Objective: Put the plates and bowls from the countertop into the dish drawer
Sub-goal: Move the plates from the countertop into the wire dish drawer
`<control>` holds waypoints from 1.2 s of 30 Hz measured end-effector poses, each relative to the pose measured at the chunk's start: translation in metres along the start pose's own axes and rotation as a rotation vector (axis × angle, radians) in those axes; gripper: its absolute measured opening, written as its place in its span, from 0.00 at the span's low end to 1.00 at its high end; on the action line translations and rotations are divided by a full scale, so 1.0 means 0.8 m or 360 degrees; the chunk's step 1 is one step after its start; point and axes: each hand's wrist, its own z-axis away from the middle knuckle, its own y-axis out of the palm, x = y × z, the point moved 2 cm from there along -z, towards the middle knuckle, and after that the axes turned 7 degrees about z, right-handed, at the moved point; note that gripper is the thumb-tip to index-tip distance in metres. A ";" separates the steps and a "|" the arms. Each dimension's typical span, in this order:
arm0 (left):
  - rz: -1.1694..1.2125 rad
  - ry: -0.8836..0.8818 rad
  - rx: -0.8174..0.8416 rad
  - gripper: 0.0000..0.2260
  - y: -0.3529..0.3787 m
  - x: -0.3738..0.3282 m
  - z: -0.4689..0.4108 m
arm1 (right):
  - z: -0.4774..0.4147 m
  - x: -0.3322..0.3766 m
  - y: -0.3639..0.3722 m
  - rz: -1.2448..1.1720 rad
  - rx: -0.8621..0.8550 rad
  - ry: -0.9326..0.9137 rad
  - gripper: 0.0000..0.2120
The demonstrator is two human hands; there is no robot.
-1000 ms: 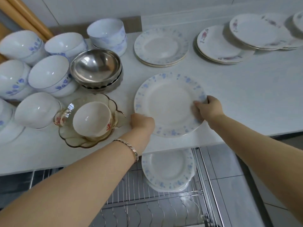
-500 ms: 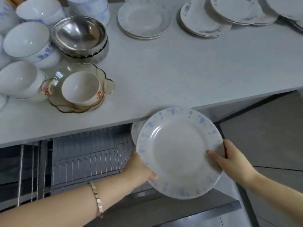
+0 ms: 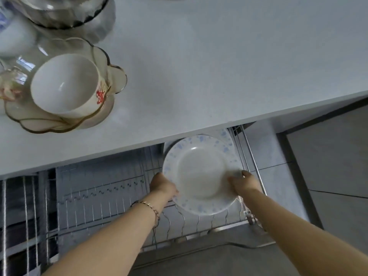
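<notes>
Over the right end of the dish drawer's wire rack (image 3: 103, 196), below the counter's (image 3: 199, 76) front edge, we hold a blue-speckled plate (image 3: 199, 172), our left hand (image 3: 162, 186) and right hand (image 3: 244, 183) gripping opposite rims, above stacked plates (image 3: 226, 136).

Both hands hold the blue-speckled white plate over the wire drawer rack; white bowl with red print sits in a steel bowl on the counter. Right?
Not steel. Head view: the white bowl with red print sits in a scalloped amber glass dish on the counter. The rest is right.
</notes>
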 end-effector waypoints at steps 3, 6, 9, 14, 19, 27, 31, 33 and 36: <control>0.0018 0.0026 -0.0079 0.17 0.001 -0.026 -0.027 | -0.030 0.022 0.009 -0.0172 -0.0070 -0.0009 0.25; -0.0092 0.0072 -0.0183 0.22 0.006 -0.041 -0.050 | -0.037 0.038 0.010 -0.0156 -0.0212 -0.0068 0.21; -0.0128 0.0094 -0.0307 0.20 0.012 -0.047 -0.055 | -0.030 0.047 0.012 0.0022 -0.0332 -0.0171 0.19; 0.0326 0.0078 -0.0218 0.21 0.023 -0.041 -0.051 | -0.033 0.042 0.022 0.0052 -0.0389 -0.0259 0.17; 0.0372 0.0101 -0.0028 0.32 0.023 -0.046 -0.043 | -0.023 0.035 0.028 0.0041 -0.0316 -0.0324 0.20; -0.0662 0.0411 0.0283 0.17 0.011 -0.071 0.056 | 0.024 0.029 -0.053 0.0629 0.0128 -0.0411 0.17; -0.0741 0.0769 0.0538 0.12 0.030 -0.137 0.150 | 0.067 0.034 -0.159 0.0818 0.0175 -0.0568 0.17; -0.0836 0.0937 0.0556 0.11 0.051 -0.187 0.201 | 0.088 0.031 -0.231 0.0877 0.0098 -0.0657 0.17; -0.0852 0.1141 0.0478 0.12 0.099 -0.266 0.276 | 0.102 0.010 -0.347 0.0910 -0.0061 -0.0731 0.12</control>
